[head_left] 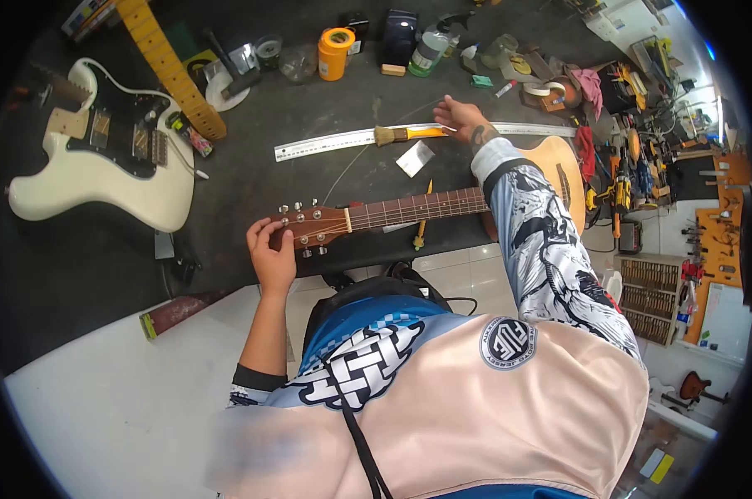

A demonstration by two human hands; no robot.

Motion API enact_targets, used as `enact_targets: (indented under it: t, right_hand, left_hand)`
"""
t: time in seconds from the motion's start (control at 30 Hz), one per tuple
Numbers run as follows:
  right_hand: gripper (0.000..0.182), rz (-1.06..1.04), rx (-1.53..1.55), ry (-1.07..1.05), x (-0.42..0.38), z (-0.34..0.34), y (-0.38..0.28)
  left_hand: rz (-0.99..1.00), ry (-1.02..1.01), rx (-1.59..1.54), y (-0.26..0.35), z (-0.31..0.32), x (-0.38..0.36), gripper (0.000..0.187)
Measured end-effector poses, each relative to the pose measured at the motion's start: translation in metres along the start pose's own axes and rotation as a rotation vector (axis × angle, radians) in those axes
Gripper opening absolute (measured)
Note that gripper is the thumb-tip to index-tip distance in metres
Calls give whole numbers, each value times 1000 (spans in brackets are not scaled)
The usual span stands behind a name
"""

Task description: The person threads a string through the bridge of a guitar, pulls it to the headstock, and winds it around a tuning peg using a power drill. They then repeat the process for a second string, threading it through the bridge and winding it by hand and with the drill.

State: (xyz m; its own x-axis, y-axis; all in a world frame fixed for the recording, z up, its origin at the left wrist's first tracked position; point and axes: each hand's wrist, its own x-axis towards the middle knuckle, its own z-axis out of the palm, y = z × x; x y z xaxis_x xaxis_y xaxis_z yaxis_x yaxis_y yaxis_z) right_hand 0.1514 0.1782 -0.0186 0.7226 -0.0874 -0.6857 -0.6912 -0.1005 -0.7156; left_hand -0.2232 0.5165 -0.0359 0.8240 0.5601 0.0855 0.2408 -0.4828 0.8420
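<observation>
An acoustic guitar lies across the dark bench, its neck [417, 208] pointing left and its body [559, 166] partly hidden under my right arm. My left hand [272, 249] grips the headstock [309, 226] by the tuners. My right hand [457, 113] reaches over the guitar and rests on the yellow handle of a small brush [402, 134] that lies on a long steel ruler [326, 144]. A loose string curves from the headstock toward the ruler.
A cream electric guitar body [101, 166] and a maple neck [172, 71] lie at the left. An orange tub [335, 52], bottles and tape rolls crowd the back edge. Tools pile up at the right [625, 158]. A screwdriver [421, 220] and paper scrap [415, 158] lie near the neck.
</observation>
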Motion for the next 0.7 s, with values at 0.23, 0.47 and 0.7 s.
enact_targets:
  t: [0.23,0.47,0.7]
  right_hand:
    - [43,-339,-297,-102,-57,-27,17]
    - [29,-627,-209,469,-172,-202,88]
    - [67,-326,-32,1013,-130,-500,197]
  left_hand:
    - [125,30,35,-18,2,2,20]
    - [113,18,108,-37,2,6,22]
    - [49,30,55,-71,3,19,19]
